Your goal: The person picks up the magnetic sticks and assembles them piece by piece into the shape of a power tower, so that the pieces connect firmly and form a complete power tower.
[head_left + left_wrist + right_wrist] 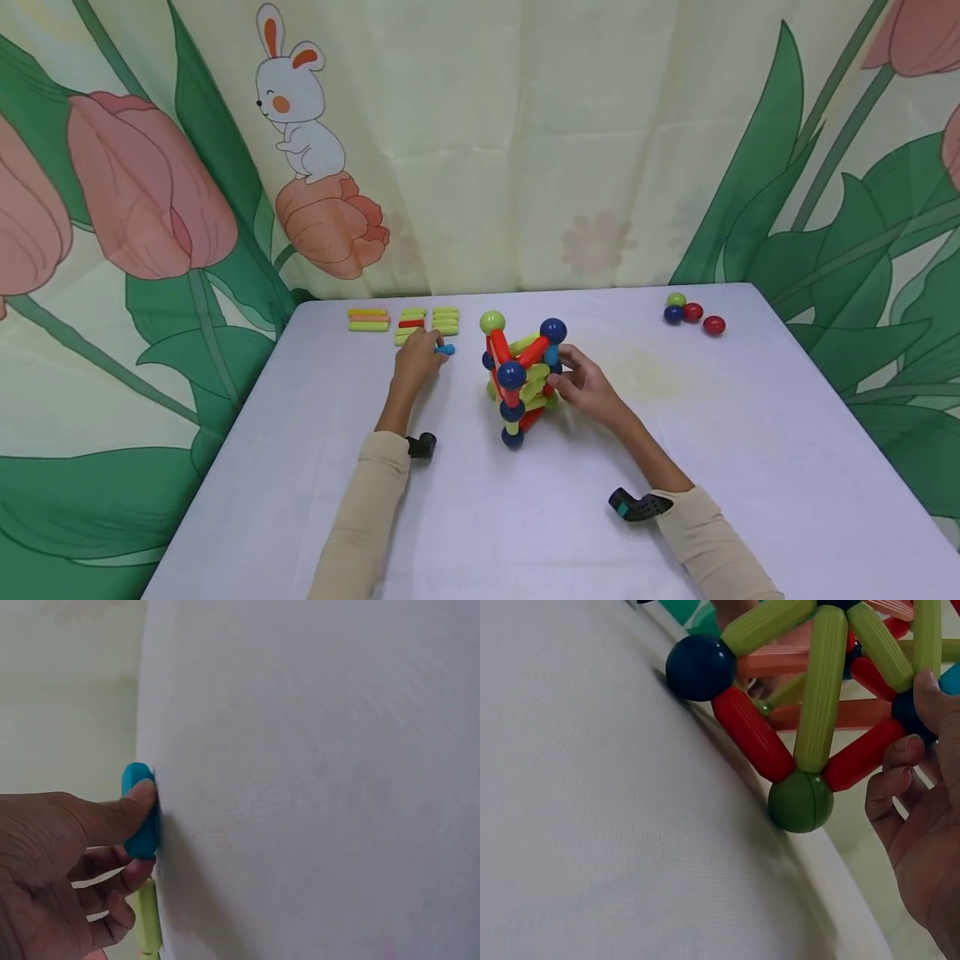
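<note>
One blue rod (447,350) runs level from left to right, its right end pointing toward the ball-and-rod structure (536,387) at mid-table. It is left of that structure, near the rows of loose rods (368,327); whether it touches the table (480,533) I cannot tell. The structure stands upright between the two hands, dark blue balls at its near corner. Loose balls (692,312), green, dark blue and red, lie at the far right. The left hand (417,360) pinches the blue rod between thumb and fingers, hiding its left part and some loose rods. The right hand (591,390), its forearm slanting in from the near right, grips the structure's right side.
</note>
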